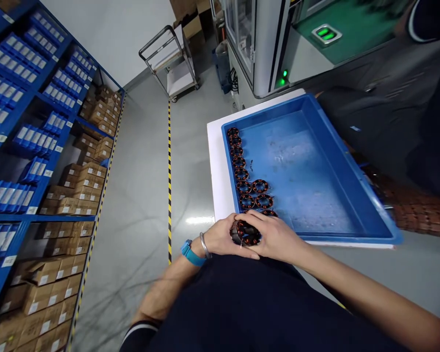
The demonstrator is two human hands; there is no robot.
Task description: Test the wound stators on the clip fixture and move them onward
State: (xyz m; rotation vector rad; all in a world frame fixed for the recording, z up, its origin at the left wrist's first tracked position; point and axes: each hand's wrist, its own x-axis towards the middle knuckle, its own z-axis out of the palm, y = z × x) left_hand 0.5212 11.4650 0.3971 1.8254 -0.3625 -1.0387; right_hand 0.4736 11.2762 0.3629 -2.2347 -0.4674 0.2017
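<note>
Both my hands are wrapped round dark, ring-shaped motor stators (245,233) with copper windings, just in front of the blue tray's near left corner. It may be one or two stators pressed together; my fingers hide part of them. My left hand (220,238), with a bangle and a blue-strapped watch at the wrist, grips from the left. My right hand (276,237) closes over them from the right. Inside the blue tray (328,132), a column of several stators (238,162) runs along the left wall. A shorter second column (264,201) stands beside it, its near end partly behind my hands.
The tray sits on a white board (217,181). At right is a person in dark clothing (381,98), beside a machine (267,44) with green lights. Brown segmented material (418,210) lies right of the tray. Shelves of boxes (84,181) line the left; a trolley (179,78) stands behind.
</note>
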